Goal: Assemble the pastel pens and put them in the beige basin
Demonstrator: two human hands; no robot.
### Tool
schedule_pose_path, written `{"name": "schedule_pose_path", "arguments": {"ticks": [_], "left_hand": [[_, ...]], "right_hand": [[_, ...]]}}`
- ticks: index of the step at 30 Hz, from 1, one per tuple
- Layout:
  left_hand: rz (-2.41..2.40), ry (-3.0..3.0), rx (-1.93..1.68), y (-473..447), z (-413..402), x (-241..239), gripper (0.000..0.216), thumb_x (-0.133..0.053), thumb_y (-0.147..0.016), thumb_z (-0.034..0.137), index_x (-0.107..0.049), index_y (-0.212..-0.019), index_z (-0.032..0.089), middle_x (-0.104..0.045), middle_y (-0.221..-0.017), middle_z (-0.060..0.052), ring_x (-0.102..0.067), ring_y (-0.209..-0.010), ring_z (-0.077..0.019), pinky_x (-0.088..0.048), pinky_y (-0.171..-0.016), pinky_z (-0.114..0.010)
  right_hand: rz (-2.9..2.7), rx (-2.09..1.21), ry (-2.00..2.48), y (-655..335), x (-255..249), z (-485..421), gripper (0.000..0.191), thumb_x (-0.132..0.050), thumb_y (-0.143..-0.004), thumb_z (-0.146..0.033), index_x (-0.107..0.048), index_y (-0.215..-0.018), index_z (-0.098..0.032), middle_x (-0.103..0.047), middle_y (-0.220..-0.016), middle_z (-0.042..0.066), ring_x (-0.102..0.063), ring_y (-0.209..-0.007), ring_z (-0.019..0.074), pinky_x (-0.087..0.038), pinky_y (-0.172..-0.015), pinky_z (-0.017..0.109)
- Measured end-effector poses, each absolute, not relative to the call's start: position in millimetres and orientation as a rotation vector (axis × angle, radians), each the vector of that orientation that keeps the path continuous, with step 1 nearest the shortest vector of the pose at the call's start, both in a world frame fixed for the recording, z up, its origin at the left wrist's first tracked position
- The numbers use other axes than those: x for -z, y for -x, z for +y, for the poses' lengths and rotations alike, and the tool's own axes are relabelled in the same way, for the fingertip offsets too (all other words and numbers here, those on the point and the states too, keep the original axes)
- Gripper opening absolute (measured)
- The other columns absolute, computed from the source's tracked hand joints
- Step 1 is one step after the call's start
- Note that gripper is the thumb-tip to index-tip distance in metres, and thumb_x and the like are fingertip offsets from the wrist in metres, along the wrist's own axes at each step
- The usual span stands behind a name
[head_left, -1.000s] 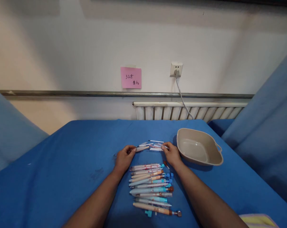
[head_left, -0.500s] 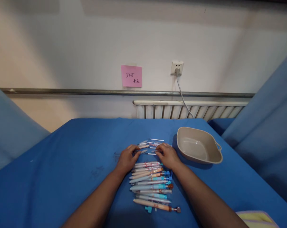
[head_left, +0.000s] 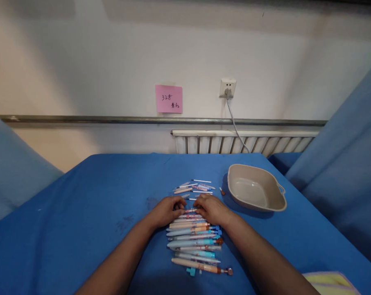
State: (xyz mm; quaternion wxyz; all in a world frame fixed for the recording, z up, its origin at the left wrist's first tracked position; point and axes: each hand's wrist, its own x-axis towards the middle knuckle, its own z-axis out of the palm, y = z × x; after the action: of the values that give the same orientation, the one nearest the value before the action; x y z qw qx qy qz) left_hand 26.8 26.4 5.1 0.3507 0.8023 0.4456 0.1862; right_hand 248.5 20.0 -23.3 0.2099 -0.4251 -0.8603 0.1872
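Just below the centre of the frame, the left hand (head_left: 167, 211) and the right hand (head_left: 212, 209) are laid knuckles-up on the blue-covered desk (head_left: 96, 196), with the fingers curled inward and the fingertips brought close together. They are met over the upper end of a row of pens (head_left: 194, 241), and the topmost pen is touched by both; whether it is actually pinched between the fingers cannot be told. The pens are laid side by side, each crosswise to the frame, in a stack that runs from the hands down toward the lower edge, with pale blue, peach and white barrels and small blue or brown caps at their right ends. Just above the hands, a scatter of thin loose pen parts (head_left: 194, 187) is spread on the cloth, apart from the row. To the right of these, a beige bowl (head_left: 255, 192) with a small handle is set on the desk, and a tiny reddish piece (head_left: 222, 191) is seen just beside its left rim. On the wall in the upper half, a pink note (head_left: 168, 99) is stuck left of a wall socket (head_left: 227, 88), from which a cable (head_left: 234, 123) is hung down to a white radiator (head_left: 243, 143).
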Motion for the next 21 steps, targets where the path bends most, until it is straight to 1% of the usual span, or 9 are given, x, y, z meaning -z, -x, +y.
{"name": "schedule_pose_path", "arguments": {"ticks": [3,6,9,12,13,17,21], "left_hand": [[1.177,-2.015,-0.551,-23.4,30.8,1.8,0.023,-0.058,-0.074,0.029,-0.066,-0.092,0.018,-0.065,-0.082,-0.002,-0.058,-0.075,-0.0169,-0.045,-0.069,-0.025],[1.179,-2.021,-0.552,-20.5,33.4,3.2,0.024,-0.057,-0.075,0.03,-0.066,-0.093,0.018,-0.065,-0.085,-0.003,-0.058,-0.078,-0.0177,-0.045,-0.072,-0.026],[1.181,-2.072,-0.516,-20.7,33.4,0.9,0.021,-0.057,-0.075,0.028,-0.067,-0.091,0.019,-0.066,-0.086,-0.003,-0.058,-0.08,-0.0186,-0.044,-0.072,-0.026],[1.183,-2.111,-0.487,-23.6,32.1,-1.4,0.018,-0.056,-0.075,0.026,-0.068,-0.087,0.02,-0.065,-0.083,-0.002,-0.057,-0.08,-0.0184,-0.044,-0.072,-0.025],[1.178,-2.116,-0.492,-24.9,31.6,-1.7,0.017,-0.056,-0.075,0.026,-0.068,-0.086,0.02,-0.065,-0.082,-0.002,-0.057,-0.079,-0.0182,-0.044,-0.071,-0.025],[1.153,-2.102,-0.535,-28.8,30.0,0.9,0.017,-0.055,-0.076,0.026,-0.067,-0.086,0.019,-0.065,-0.08,-0.002,-0.058,-0.075,-0.0173,-0.044,-0.069,-0.024],[1.156,-2.036,-0.631,-28.7,30.4,5.7,0.025,-0.059,-0.074,0.029,-0.067,-0.095,0.018,-0.068,-0.09,-0.004,-0.06,-0.083,-0.0199,-0.046,-0.074,-0.027]], "right_hand": [[-2.302,-0.535,1.209,-250.5,27.2,24.9,0.013,-0.055,-0.082,-0.014,-0.065,-0.088,-0.02,-0.063,-0.09,0.004,-0.057,-0.089,0.0167,-0.041,-0.08,0.027],[-2.194,-0.609,1.223,-253.6,32.9,30.0,0.013,-0.052,-0.084,-0.012,-0.063,-0.088,-0.019,-0.062,-0.09,0.004,-0.057,-0.087,0.0154,-0.042,-0.078,0.026],[-2.194,-0.614,1.214,-253.6,35.4,29.7,0.011,-0.058,-0.083,-0.018,-0.063,-0.093,-0.02,-0.062,-0.093,0.004,-0.057,-0.089,0.0163,-0.043,-0.079,0.027],[-2.257,-0.551,1.172,-250.2,33.7,25.2,0.023,-0.065,-0.079,-0.026,-0.063,-0.101,-0.021,-0.063,-0.101,0.005,-0.055,-0.098,0.0194,-0.041,-0.085,0.03],[-2.283,-0.537,1.157,-248.7,32.7,23.6,0.023,-0.065,-0.08,-0.027,-0.063,-0.102,-0.021,-0.063,-0.101,0.005,-0.055,-0.099,0.0197,-0.041,-0.086,0.03],[-2.363,-0.494,1.145,-244.3,29.9,20.7,0.013,-0.058,-0.084,-0.022,-0.065,-0.095,-0.021,-0.065,-0.092,0.004,-0.058,-0.091,0.0186,-0.041,-0.082,0.029],[-2.288,-0.499,1.212,-245.8,29.5,23.1,0.011,-0.055,-0.085,-0.019,-0.064,-0.091,-0.02,-0.065,-0.092,0.006,-0.057,-0.091,0.019,-0.041,-0.081,0.029]]}}
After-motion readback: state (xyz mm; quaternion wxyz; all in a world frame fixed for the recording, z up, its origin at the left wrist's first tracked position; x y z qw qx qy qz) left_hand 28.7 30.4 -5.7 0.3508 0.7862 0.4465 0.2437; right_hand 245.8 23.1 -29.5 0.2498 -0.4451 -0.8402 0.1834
